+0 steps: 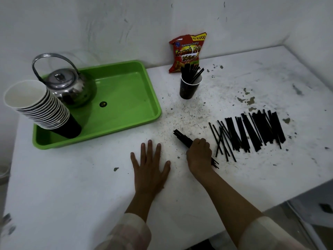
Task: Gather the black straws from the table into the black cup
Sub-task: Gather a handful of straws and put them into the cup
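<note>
A black cup (188, 90) stands upright near the table's middle back, with several black straws (191, 72) sticking out of it. Many loose black straws (252, 131) lie spread in a row on the white table at the right. My right hand (199, 153) is closed around a bundle of black straws (182, 137), whose ends poke out up-left and below the fist, just left of the loose pile. My left hand (150, 167) lies flat on the table with fingers spread, holding nothing.
A green tray (126, 112) at the left holds a metal kettle (69, 86) and a tilted stack of paper cups (38, 105). A red snack bag (187, 51) leans on the wall behind the cup. The table's right edge (270, 206) runs diagonally.
</note>
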